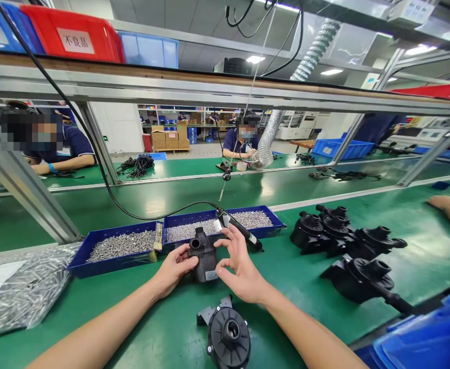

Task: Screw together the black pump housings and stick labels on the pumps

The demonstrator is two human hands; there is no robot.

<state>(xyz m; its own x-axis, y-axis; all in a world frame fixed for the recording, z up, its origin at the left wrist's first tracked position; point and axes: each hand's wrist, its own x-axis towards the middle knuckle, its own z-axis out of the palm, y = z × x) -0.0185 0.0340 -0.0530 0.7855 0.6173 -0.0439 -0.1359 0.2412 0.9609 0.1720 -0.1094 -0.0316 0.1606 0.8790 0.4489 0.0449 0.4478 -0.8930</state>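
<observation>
On the green bench in the head view, your left hand (pixel 174 269) and right hand (pixel 237 266) cup a black pump body (pixel 202 256) standing upright between them, fingers loosely curled on its sides. Just behind it lie two blue screw trays (pixel 113 251) and an electric screwdriver (pixel 240 228). A black pump cover (pixel 228 333) lies nearer you; more pumps (pixel 343 241) sit to your right.
</observation>
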